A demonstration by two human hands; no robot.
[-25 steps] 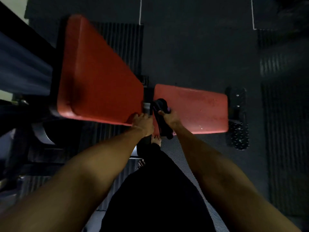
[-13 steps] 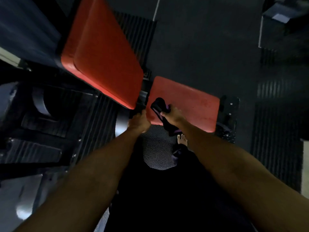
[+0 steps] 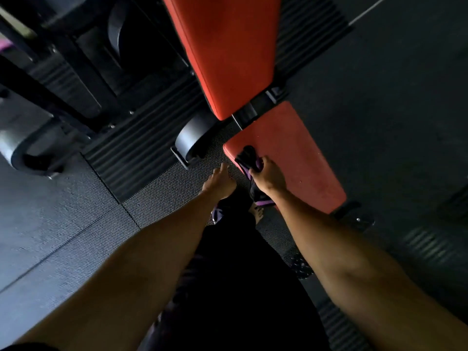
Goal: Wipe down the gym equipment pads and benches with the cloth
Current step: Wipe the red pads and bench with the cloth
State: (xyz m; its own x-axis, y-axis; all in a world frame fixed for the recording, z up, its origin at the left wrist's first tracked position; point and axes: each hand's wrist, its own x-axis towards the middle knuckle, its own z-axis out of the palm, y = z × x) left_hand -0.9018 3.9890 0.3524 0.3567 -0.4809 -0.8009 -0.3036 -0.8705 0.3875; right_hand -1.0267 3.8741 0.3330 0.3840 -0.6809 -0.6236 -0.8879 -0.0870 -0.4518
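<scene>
A red bench stands below me in two parts: the long back pad reaches up the frame, and the shorter seat pad lies lower right. My right hand grips a dark cloth with purple trim and holds it against the seat pad's near-left corner, with one end hanging off the edge. My left hand hovers just left of that corner with straight fingers, off the pad and holding nothing.
A black metal bracket joins the two pads. A grey roller pad sits left of the seat. A dark machine frame fills the upper left. Ribbed and textured rubber mats cover the floor. My bare feet show under the seat's near edge.
The view has swung, so the bench now runs more upright in the frame. My left hand has come off the back pad's edge. The cloth has stayed at the seat's corner.
</scene>
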